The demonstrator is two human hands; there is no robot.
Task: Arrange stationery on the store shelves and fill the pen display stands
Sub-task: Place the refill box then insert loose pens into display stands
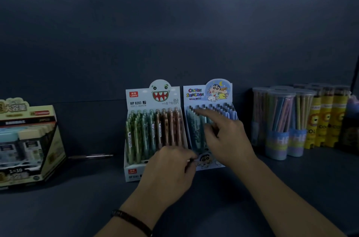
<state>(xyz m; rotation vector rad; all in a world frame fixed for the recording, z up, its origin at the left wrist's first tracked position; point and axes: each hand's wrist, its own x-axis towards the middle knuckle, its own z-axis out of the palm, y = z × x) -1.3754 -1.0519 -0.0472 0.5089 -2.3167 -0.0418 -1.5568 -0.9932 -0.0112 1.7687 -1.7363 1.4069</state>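
Observation:
Two pen display boxes stand side by side on the dark shelf. The white monster-face box point(155, 97) holds green, teal and brown pens point(153, 130). The blue cartoon box point(207, 91) holds pale blue pens point(196, 132). My right hand point(227, 135) hovers over the blue box, its index finger stretched onto the pen tops at the back left, the other fingers loosely bent and holding nothing. My left hand point(171, 166) sits at the front edge where the two boxes meet, thumb and fingers curled and pinching something thin, apparently a pen's end point(190, 160).
A beige box of erasers or similar point(29, 139) stands at the left. A single pen point(91, 156) lies on the shelf point(87, 198) between it and the white box. Clear tubs of pencils point(279, 120) and yellow packs point(326, 120) crowd the right. The lighting is dim.

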